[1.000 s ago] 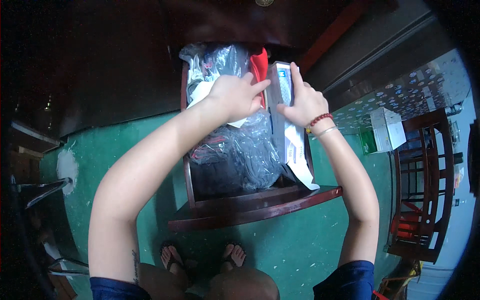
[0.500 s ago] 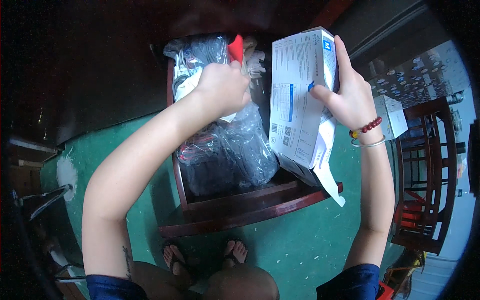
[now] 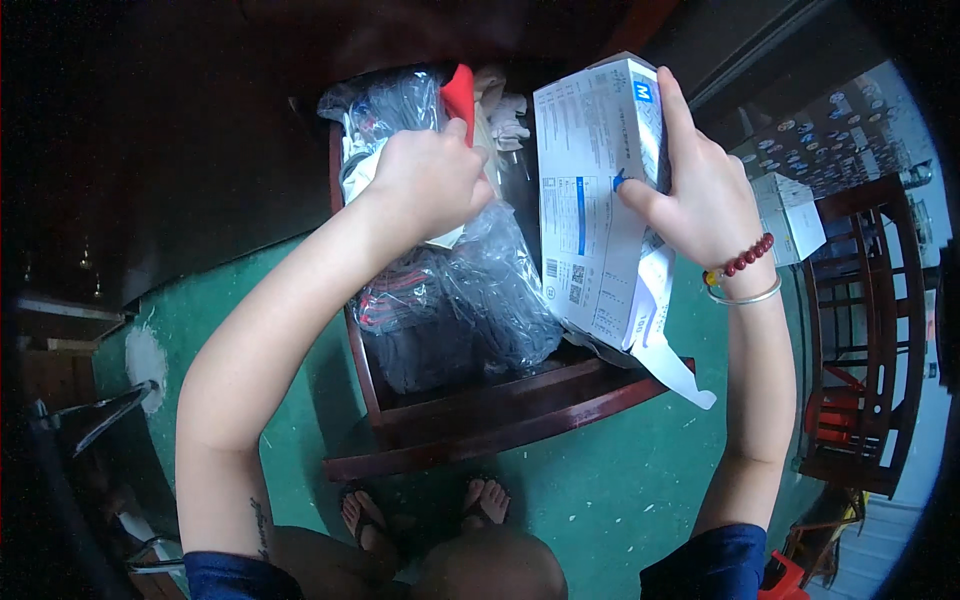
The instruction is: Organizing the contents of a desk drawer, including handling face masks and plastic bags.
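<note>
My left hand (image 3: 432, 180) is closed above the open drawer (image 3: 500, 425), its fingers curled; what they grip, if anything, is hidden. A folded red piece (image 3: 458, 95) stands up just beyond its knuckles. Under the hand lie dark items in clear plastic bags (image 3: 500, 310) and something white (image 3: 362, 172). My right hand (image 3: 700, 185) grips a white printed carton (image 3: 590, 210) over the drawer's right side, thumb on the front face and fingers along the right side. A small blue bit (image 3: 618, 182) shows at the thumb tip. The carton's lower end has a loose flap (image 3: 680, 375) hanging out.
Pale crumpled items (image 3: 508, 122) lie at the drawer's far end. Dark furniture (image 3: 170, 150) rises on the left. To the right are a wooden chair (image 3: 870, 340), another white box (image 3: 790, 215) and a red stool (image 3: 785, 575). My feet (image 3: 485, 500) stand on green floor (image 3: 590, 500) before the drawer.
The whole view has shifted slightly. The carton's loose flap has swung a little to the right. Both hands keep nearly the same places over the drawer and on the carton.
</note>
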Available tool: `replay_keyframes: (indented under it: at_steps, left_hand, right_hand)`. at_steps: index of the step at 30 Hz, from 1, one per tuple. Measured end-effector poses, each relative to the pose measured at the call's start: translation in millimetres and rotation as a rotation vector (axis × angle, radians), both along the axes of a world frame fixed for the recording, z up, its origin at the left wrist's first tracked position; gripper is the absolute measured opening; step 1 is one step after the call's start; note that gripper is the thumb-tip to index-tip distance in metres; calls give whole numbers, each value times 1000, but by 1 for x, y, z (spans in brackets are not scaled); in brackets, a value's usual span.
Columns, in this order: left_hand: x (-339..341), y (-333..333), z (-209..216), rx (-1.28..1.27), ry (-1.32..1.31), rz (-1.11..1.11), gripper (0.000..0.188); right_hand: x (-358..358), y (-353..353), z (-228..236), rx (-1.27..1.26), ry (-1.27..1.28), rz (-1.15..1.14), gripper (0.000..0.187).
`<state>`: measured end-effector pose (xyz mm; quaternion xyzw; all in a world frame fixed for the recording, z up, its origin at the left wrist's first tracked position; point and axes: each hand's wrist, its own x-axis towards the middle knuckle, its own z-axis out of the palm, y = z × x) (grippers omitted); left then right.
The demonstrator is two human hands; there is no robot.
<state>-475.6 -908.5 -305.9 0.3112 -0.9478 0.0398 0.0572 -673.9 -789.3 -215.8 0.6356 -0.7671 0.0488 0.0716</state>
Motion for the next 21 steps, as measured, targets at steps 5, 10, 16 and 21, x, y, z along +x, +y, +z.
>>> replay_keyframes:
  at_steps: [5, 10, 16, 21]
  left_hand:
    - [3, 2, 2, -19, 6, -4, 35]
    - [-2, 6, 7, -11, -36, 24, 38]
    - [5, 9, 6, -29, -39, 42, 40]
    - [8, 10, 5, -67, -46, 26, 40]
  right_hand:
    - [18, -24, -9, 67, 140, 54, 93]
    - [35, -80, -72, 230, 170, -55, 84]
    - [20, -49, -90, 126, -19, 21, 88]
    - [22, -50, -109, -344, 311, 385, 58]
